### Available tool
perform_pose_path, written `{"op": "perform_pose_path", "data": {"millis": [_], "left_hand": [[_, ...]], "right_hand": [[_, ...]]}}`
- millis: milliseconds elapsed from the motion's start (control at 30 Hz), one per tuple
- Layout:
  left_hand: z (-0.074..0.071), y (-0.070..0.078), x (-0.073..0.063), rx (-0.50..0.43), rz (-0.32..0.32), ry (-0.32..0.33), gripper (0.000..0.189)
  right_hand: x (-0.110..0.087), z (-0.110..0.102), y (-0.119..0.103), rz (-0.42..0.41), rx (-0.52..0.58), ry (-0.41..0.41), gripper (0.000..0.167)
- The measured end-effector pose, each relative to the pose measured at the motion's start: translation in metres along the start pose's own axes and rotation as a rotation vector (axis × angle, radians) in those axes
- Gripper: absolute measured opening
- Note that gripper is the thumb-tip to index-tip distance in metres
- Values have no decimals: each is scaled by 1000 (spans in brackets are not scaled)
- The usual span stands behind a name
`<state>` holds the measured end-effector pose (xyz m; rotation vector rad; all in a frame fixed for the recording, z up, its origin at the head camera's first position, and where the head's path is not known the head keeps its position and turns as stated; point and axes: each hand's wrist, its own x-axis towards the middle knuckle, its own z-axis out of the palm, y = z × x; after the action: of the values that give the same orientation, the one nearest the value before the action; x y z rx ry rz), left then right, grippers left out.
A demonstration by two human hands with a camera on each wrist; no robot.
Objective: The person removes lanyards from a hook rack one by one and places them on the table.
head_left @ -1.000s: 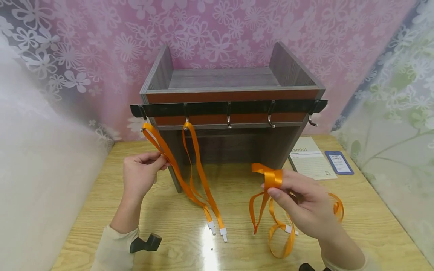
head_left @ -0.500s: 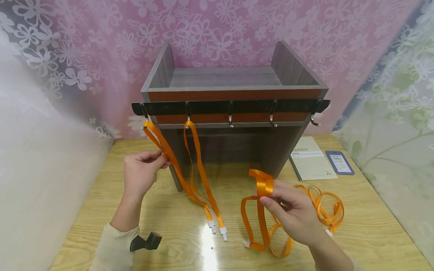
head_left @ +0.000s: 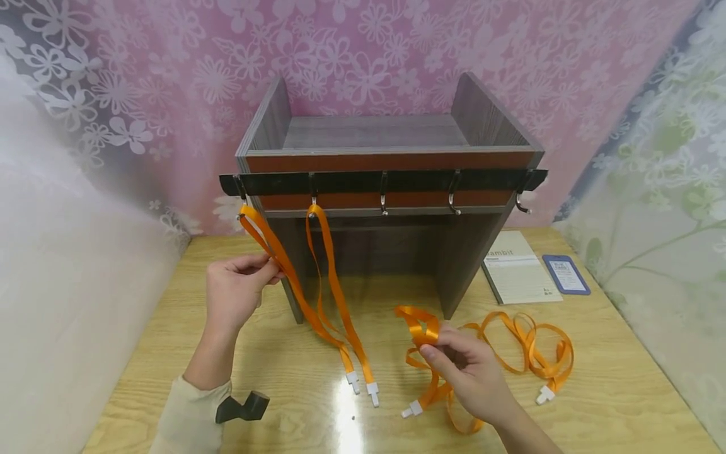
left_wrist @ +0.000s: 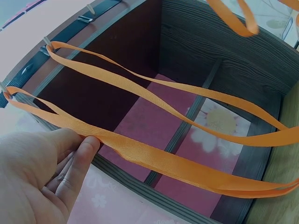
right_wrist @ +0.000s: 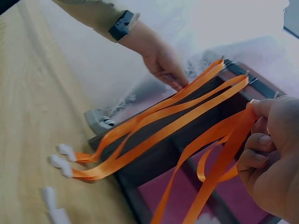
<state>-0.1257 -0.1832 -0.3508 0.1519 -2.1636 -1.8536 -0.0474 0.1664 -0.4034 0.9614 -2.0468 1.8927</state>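
Note:
In the head view my left hand (head_left: 238,293) pinches one strap of an orange lanyard (head_left: 292,277) looped over the leftmost hook. A second orange lanyard (head_left: 334,277) hangs from the hook beside it; both end in white clips. My right hand (head_left: 473,375), low in front of the rack, pinches another orange lanyard (head_left: 430,331) near its folded loop. That lanyard's straps trail down towards a white clip (head_left: 414,410); whether the clip touches the table I cannot tell. In the left wrist view, thumb and finger meet on the strap (left_wrist: 135,149).
A dark rail (head_left: 346,183) with several metal hooks runs across a grey wooden rack (head_left: 391,150). Right of my right hand, more orange lanyard (head_left: 530,347) lies coiled on the table (head_left: 612,378). Behind it are a notepad (head_left: 522,271) and a blue badge holder (head_left: 567,274).
My right hand has moved left and lower, drawing its lanyard away from the orange coil on the right, which shows more fully. My left hand stays on the strap.

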Motion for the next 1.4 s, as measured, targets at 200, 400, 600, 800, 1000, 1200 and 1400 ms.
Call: {"op": "perform_pose_path", "data": {"millis": [200, 400, 600, 800, 1000, 1200, 1400], "left_hand": [[1, 2, -1, -8, -12, 0, 24], [2, 2, -1, -25, -13, -6, 25], [1, 1, -3, -33, -15, -9, 25], [2, 1, -4, -40, -16, -11, 24], [2, 2, -3, -37, -7, -4, 24], [2, 3, -2, -36, 5, 0, 24], [2, 2, -1, -46, -1, -4, 24]], "right_hand": [[-10, 4, 5, 125, 1, 23, 19], [-21, 9, 21, 203, 49, 31, 17], [-38, 15, 36, 302, 41, 9, 16], [-49, 19, 39, 502, 129, -61, 17], [-54, 18, 43, 597, 168, -75, 28], [-58, 14, 44, 678, 146, -94, 33], [-64, 13, 48, 731, 96, -109, 33]]}}
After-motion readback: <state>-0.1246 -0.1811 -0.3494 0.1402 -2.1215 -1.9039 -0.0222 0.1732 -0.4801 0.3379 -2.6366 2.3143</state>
